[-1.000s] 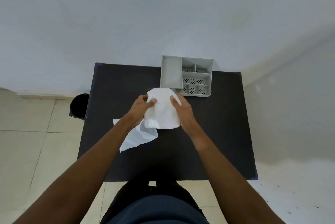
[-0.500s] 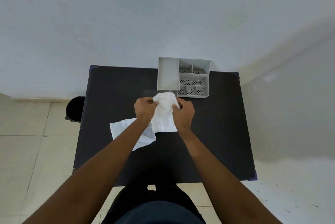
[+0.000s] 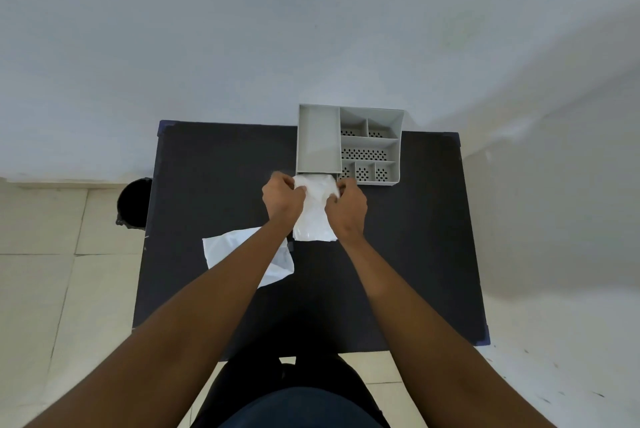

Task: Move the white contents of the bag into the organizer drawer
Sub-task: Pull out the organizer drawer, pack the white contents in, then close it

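Observation:
Both hands hold a white plastic bag point(image 3: 314, 216) by its top edge, just in front of the grey organizer drawer point(image 3: 396, 122). My left hand point(image 3: 282, 199) pinches the bag's left top corner and my right hand point(image 3: 348, 207) pinches its right top corner. The bag's mouth touches the near end of the organizer's long left compartment point(image 3: 317, 140), which looks bare. The white contents are not visible apart from the bag. A second flat white bag point(image 3: 221, 249) lies on the table, partly under my left forearm.
The black table point(image 3: 415, 254) stands against a pale wall, with the organizer at its far edge. A black bin point(image 3: 133, 202) sits on the tiled floor left of the table. The organizer's right side has several small perforated compartments.
Both hands have carried the bag forward, from the table's middle to the near end of the organizer's long compartment, and have closed on its top corners.

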